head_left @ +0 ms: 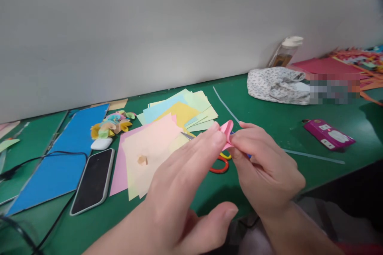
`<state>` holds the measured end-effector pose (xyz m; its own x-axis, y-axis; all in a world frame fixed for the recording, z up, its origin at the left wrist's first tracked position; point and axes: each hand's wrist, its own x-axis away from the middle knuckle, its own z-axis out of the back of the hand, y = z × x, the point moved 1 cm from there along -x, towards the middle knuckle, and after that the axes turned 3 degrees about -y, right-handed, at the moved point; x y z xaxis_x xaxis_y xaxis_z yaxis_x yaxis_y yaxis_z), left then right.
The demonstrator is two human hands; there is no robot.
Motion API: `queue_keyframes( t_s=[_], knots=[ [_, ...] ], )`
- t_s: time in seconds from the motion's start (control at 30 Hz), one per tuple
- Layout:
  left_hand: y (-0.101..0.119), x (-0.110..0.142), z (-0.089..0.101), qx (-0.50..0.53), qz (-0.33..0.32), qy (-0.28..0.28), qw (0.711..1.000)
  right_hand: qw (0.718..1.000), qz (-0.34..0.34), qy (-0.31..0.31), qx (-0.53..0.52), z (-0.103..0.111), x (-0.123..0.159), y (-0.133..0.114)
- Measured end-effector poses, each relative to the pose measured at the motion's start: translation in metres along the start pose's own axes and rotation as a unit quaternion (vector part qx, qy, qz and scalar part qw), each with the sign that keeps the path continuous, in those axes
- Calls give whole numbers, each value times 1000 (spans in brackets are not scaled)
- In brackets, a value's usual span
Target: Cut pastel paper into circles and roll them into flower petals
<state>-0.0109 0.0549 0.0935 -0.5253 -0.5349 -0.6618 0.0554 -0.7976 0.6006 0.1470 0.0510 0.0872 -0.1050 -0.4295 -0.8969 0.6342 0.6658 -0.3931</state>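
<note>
A small pink piece of folded paper [227, 130] is pinched between the thumb and fingers of my right hand [266, 159]. Its edge curls up into a rounded, petal-like shape. My left hand [185, 171] has its fingers stretched out and its thumb held apart, with the fingertips against the left side of the pink paper. Beneath the hands lie scissors [220, 166] with a red and yellow handle, partly hidden. Sheets of pale pink paper [152, 143] are stacked to the left, with a small beige paper scrap [142, 160] on top.
Left on the green table [314, 127] are a phone [94, 181], a white earbud case [101, 143], folded paper flowers [113, 124], a blue board [60, 155] and black cables. On the right lie a purple packet [328, 134], a patterned cloth pouch [275, 85] and a bottle [285, 51]. A white partition [149, 36] stands behind.
</note>
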Motion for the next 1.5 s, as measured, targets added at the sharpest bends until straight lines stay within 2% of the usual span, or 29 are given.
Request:
queue_keyframes(
  t_s=[0.1, 0.37, 0.5, 0.63, 0.87, 1.03, 1.23, 1.37, 1.43, 1.5],
  knots=[
    [0, -1, 1, -23, 2, -10, 1000, 1000, 1, -15, 9, 1, 0, 0],
    [-6, 2, 8, 20, 20, 49, 998, 1000, -6, -9, 7, -2, -1, -1],
    [-4, 2, 6, 40, 20, 29, 999, 999, -31, 10, -1, -2, 1, 0],
    [0, 1, 4, 96, 75, 11, 992, 999, -30, 34, 26, -2, 3, 4],
    [4, 0, 0, 186, 147, 47, 970, 996, -11, 51, 74, -4, 5, 6],
    [9, 0, -1, 218, 153, 45, 963, 996, 5, 51, 75, -4, 5, 5],
    [23, -1, -6, 248, 151, 10, 957, 997, 11, 50, 61, -4, 5, 4],
    [20, -1, -4, 190, 134, 33, 972, 998, 10, 45, 52, -3, 4, 5],
    [13, -2, 2, 86, 120, 61, 987, 998, 16, 32, 50, -3, 3, 7],
    [6, -4, 9, -88, 70, 89, 990, 998, 19, 9, 51, -2, 2, 8]
  ],
)
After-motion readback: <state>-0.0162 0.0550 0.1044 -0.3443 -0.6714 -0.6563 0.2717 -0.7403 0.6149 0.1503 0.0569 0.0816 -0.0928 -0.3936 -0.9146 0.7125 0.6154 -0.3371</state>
